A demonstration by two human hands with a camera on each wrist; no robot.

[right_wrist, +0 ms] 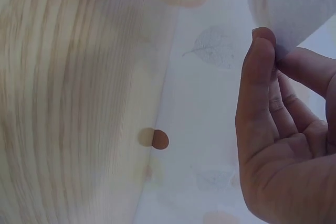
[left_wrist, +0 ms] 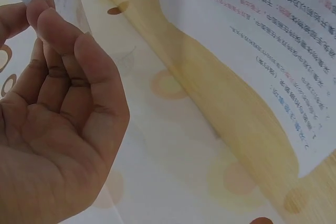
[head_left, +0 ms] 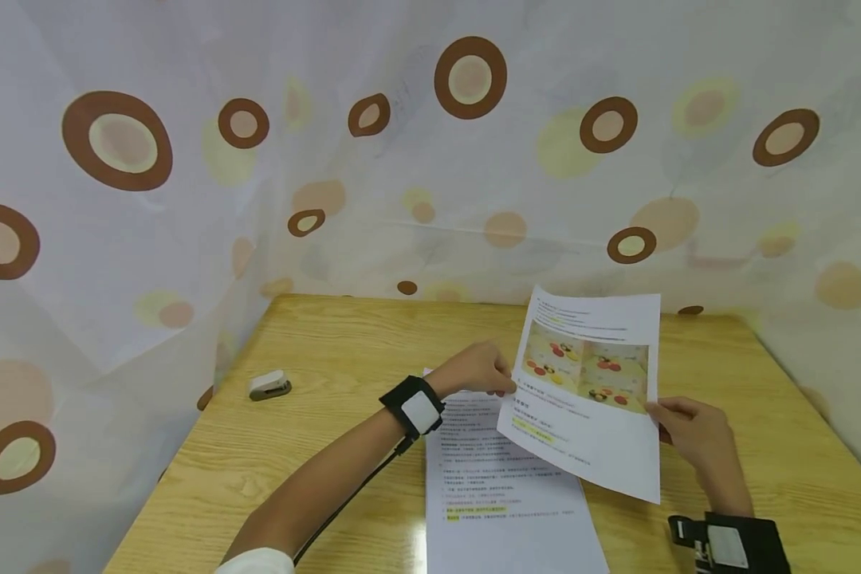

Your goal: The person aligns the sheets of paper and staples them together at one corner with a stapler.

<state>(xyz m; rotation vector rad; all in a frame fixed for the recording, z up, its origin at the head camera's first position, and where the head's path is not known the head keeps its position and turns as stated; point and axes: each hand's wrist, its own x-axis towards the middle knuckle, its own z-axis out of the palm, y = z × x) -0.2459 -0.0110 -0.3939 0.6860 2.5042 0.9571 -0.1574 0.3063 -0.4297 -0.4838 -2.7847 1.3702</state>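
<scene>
A printed sheet [head_left: 581, 434] with colour photos and yellow-highlighted lines is held up at a tilt between both hands. My left hand [head_left: 476, 371] pinches its left edge; in the left wrist view the left hand [left_wrist: 68, 114] has its fingers curled toward the thumb. On the opposite side my right hand [head_left: 696, 438] grips the right edge between thumb and index finger. The right wrist view shows the right hand [right_wrist: 286, 140] with a paper corner [right_wrist: 299, 14] in that pinch. Below the raised sheet lies another printed page [head_left: 505, 526], partly covered by it.
A small white and grey stapler [head_left: 269, 386] lies on the left of the wooden table [head_left: 344, 343]. A pale curtain [head_left: 402, 175] with brown ring patterns hangs behind the table and along its sides. A black cable [head_left: 347, 502] runs along the left forearm.
</scene>
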